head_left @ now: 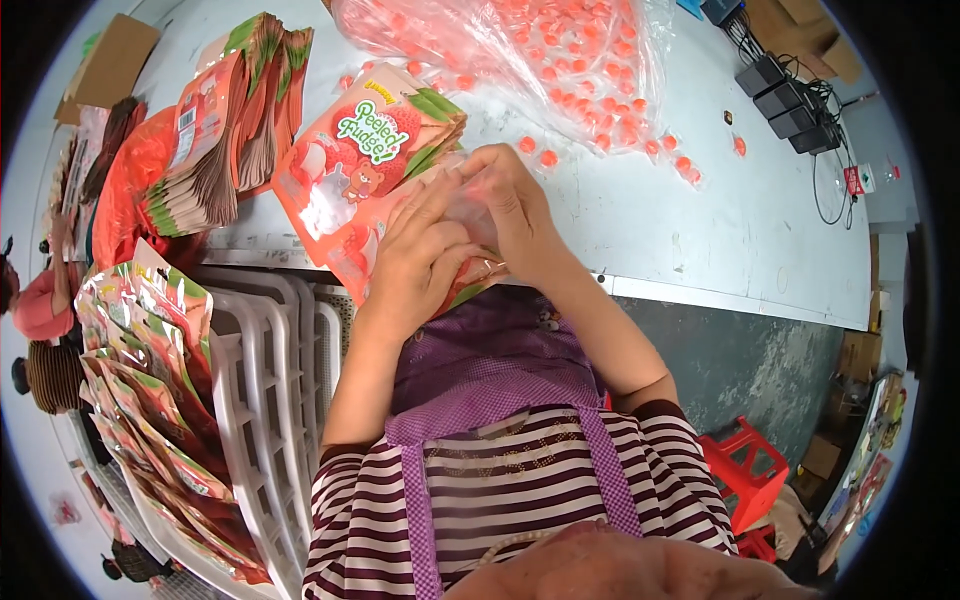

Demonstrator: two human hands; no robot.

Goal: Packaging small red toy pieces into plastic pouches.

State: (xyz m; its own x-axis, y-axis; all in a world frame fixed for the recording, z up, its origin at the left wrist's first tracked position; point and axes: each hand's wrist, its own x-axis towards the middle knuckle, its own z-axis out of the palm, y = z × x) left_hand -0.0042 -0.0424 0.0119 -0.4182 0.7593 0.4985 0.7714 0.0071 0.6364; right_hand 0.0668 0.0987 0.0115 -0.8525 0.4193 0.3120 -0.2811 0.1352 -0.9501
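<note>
At the table's front edge, both my hands work close together over a coral-red printed pouch (468, 270). My left hand (422, 250) is closed on the pouch, with its fingers bent across the front. My right hand (512, 205) has its fingers curled round a translucent plastic packet (472, 212) between the two hands. The fingertips and the packet's contents are partly hidden. Just beyond and left of my hands lies a stack of flat printed pouches (345, 170) with fruit and a bear on the front.
Further left stand bundles of flat pouches (205, 150) beside a red plastic bag (140, 170). A big clear bag (590, 70) spills wrapped red sweets across the table (760, 240). Filled pouches (165, 390) sit in stacked grey crates (245, 400) at my left. Black devices with cables (790, 105) lie far right; a red stool (750, 470) stands below.
</note>
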